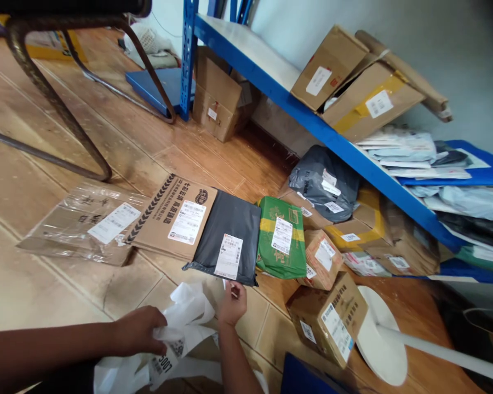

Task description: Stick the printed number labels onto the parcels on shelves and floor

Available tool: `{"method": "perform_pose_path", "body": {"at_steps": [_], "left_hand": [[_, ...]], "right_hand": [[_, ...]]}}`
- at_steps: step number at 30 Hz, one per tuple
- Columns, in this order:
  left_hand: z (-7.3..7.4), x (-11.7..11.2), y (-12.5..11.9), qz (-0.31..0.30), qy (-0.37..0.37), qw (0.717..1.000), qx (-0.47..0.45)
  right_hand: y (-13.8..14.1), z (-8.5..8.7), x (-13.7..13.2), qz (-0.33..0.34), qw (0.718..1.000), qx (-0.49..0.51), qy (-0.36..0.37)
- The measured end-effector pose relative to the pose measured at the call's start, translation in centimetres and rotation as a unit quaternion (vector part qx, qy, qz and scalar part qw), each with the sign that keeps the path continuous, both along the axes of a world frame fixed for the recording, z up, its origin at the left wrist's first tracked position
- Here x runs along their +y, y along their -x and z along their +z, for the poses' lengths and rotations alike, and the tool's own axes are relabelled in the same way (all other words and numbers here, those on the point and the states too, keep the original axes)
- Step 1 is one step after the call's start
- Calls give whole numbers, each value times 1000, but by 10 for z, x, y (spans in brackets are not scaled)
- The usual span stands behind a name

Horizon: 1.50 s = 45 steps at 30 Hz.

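Observation:
My left hand is closed on a strip of white labels, whose printed number 5007 faces up; long white loops of the strip hang around it. My right hand is pinched at the lower edge of a dark grey plastic mailer, with a small white label between the fingertips. A larger printed shipping label is stuck on that mailer. To its left lies a flat brown carton, and to its right a green parcel with a yellow band.
A plastic-wrapped parcel lies at the left. Metal chair legs stand behind it. A blue shelf holding boxes and mailers slants across the right. Below are a brown box, a white round base and a dark bag.

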<state>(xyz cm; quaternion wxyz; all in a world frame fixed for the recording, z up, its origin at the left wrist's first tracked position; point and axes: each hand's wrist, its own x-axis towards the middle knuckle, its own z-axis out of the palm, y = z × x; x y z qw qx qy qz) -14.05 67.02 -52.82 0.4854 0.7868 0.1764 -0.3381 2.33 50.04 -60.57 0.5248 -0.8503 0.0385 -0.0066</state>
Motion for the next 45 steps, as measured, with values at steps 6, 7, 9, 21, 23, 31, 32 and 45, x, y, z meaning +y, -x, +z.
{"method": "perform_pose_path", "body": {"at_steps": [6,7,9,21,23,31,32,45], "left_hand": [[-4,5,-11,104,95,989,-41],[-4,7,-13,141,130,980,-48],[-3,11,-17,205,191,958,-53],[6,42,-34,288,146,934,-155],[10,45,-37,320,166,919,-158],[4,53,-35,327,211,911,-139],[3,53,-34,323,211,912,-138],[-24,57,16,314,121,941,-22]], "right_hand": [[11,4,5,-31,999,8,39],[15,8,9,-14,999,31,27],[23,25,21,6,996,93,2],[27,95,79,341,892,281,-99],[27,93,82,324,872,333,-154],[31,102,91,260,831,419,-255],[31,102,92,256,825,429,-264],[75,51,101,309,933,164,-77]]}}
